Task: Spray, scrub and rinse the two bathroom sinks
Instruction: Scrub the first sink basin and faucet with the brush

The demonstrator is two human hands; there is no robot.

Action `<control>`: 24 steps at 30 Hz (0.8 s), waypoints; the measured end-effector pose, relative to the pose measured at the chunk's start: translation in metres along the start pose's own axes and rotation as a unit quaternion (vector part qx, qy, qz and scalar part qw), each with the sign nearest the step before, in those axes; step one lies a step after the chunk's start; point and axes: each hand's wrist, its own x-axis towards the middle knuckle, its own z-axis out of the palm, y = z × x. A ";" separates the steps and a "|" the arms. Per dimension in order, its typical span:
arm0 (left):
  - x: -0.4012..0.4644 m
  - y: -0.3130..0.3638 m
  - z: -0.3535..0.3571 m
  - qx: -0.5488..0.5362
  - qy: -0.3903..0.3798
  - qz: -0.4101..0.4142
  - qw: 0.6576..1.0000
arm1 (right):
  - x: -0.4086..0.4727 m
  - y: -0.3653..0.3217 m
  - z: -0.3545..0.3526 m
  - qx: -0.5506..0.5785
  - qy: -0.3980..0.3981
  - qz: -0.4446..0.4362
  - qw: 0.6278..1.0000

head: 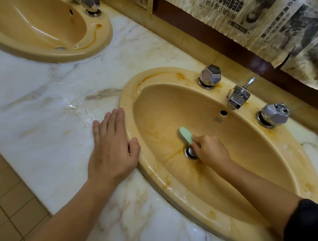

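Two tan oval sinks are set in a white marble counter. The near sink (169,188) fills the right half, wet and streaked with orange-brown stains. My right hand (211,150) is down in its bowl, shut on a pale green scrub brush (186,134) whose head rests on the bowl just above the metal drain (189,153). My left hand (113,145) lies flat and open on the counter, thumb against the sink's left rim. The far sink (95,47) sits at the upper left, with a rust streak on its right rim.
The near sink has a chrome spout (237,97) between two faceted chrome knobs (210,76) (275,113). Water pools on the marble counter (43,113) left of my hand. Aged newspaper sheets (254,16) cover the back wall. Tan floor tiles (2,209) show at the lower left.
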 end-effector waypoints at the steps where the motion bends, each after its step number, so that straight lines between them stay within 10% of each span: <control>1: 0.000 0.000 0.000 0.000 0.000 0.001 1.000 | -0.007 -0.008 0.006 0.014 -0.012 -0.033 0.999; 9: 0.000 0.002 -0.002 -0.005 -0.006 0.001 1.000 | 0.001 -0.042 0.012 0.192 -0.038 -0.047 0.980; 16: 0.001 0.001 -0.002 -0.009 -0.005 0.004 1.000 | -0.020 -0.015 0.004 0.061 -0.090 -0.140 0.984; 24: 0.002 0.000 0.000 -0.022 0.003 0.005 1.000 | -0.018 -0.051 0.015 0.092 -0.022 -0.017 0.995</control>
